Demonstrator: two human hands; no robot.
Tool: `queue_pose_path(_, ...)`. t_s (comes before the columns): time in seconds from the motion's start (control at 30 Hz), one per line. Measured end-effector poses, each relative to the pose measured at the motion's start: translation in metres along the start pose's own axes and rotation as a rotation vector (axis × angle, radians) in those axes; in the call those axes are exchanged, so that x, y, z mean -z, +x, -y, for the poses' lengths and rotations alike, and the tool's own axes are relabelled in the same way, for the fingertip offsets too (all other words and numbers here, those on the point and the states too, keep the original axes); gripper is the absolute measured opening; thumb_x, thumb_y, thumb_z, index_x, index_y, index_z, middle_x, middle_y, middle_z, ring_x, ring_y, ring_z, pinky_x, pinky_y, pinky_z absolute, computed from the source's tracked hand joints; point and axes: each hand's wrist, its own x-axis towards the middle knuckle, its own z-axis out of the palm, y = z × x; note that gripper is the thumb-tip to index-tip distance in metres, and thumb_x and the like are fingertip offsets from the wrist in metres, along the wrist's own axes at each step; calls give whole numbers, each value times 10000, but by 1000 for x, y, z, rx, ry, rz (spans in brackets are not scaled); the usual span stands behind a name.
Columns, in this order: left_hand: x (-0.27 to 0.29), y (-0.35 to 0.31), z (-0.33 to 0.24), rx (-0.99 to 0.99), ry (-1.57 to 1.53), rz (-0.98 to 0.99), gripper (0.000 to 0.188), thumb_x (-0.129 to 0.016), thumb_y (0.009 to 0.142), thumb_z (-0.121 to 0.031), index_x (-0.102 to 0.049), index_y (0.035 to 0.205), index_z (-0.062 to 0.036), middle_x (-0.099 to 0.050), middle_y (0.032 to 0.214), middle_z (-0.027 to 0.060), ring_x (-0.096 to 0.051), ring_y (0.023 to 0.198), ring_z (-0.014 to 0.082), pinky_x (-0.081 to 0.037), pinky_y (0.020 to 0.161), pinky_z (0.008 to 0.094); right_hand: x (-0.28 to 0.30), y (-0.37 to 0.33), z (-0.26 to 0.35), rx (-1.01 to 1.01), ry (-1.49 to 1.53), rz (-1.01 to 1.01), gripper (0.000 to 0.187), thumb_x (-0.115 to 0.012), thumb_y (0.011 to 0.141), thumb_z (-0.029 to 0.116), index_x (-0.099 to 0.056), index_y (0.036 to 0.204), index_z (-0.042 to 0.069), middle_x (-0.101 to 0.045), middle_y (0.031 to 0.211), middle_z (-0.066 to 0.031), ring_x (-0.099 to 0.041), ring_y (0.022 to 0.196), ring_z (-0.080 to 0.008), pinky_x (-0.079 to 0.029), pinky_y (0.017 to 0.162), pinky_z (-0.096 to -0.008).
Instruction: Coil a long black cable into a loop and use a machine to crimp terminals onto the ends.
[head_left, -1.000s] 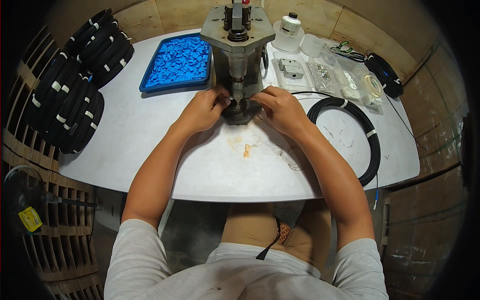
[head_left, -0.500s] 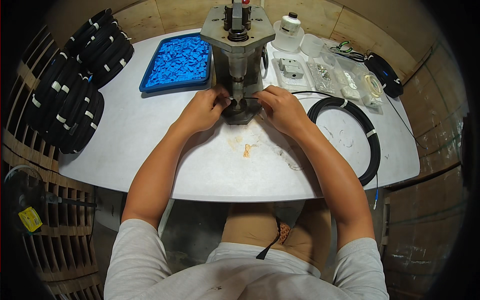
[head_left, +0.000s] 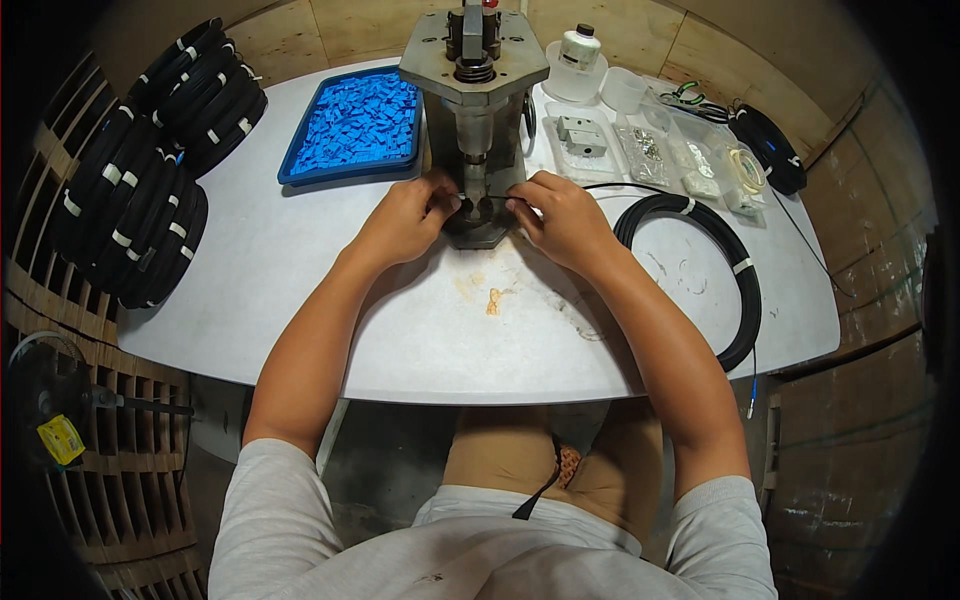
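Note:
A grey metal bench press [head_left: 472, 125] stands at the middle of the table's far side. Under its ram, the end of a black cable [head_left: 622, 185] lies across the tooling. On the right of the tooling, my right hand [head_left: 560, 212] pinches this cable between thumb and fingers. My left hand [head_left: 408, 218] is closed on the other side, fingertips pressed together close to the tooling; something small at the cable's end is there, too small to make out. The cable leads back toward a black cable coil [head_left: 748, 300], bound with white ties, on the right of the table.
Behind my left hand is a blue tray [head_left: 350, 176] of small blue pieces. Several black coils [head_left: 130, 220] are stacked at the left. At the back right are clear containers [head_left: 640, 150] with small parts, a grey metal block [head_left: 582, 137] and a white bottle [head_left: 580, 48].
My right hand's thumb and fingers have shifted slightly on the cable beside the tooling. My left hand stays in place.

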Motion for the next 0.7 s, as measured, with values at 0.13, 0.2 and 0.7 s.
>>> queue_pose_path(0.13,0,0,-2,16,-3,4,170,-647,964,-115,-658,1048,33,-714,931,189,-685,858,309,-533,805,392,-3,0,-4,22,-18,-14,92,-712,923,130,-714,947,41,-676,876,-127,-678,815,-356,-557,740,-446)
queue_pose_path(0.2,0,0,-2,10,2,-1,172,-650,965,-118,-658,1047,33,-714,931,190,-685,857,307,-532,803,391,-3,0,-4,47,-40,-18,81,-709,937,103,-703,988,41,-660,892,-124,-670,814,-347,-554,733,-435)
queue_pose_path(0.7,0,0,-4,32,-2,19,194,-628,980,-150,-664,1062,21,-722,960,249,-700,930,404,-530,842,444,-3,0,-6,76,-40,-42,76,-700,929,69,-691,1000,41,-648,911,-128,-660,848,-352,-548,761,-436)
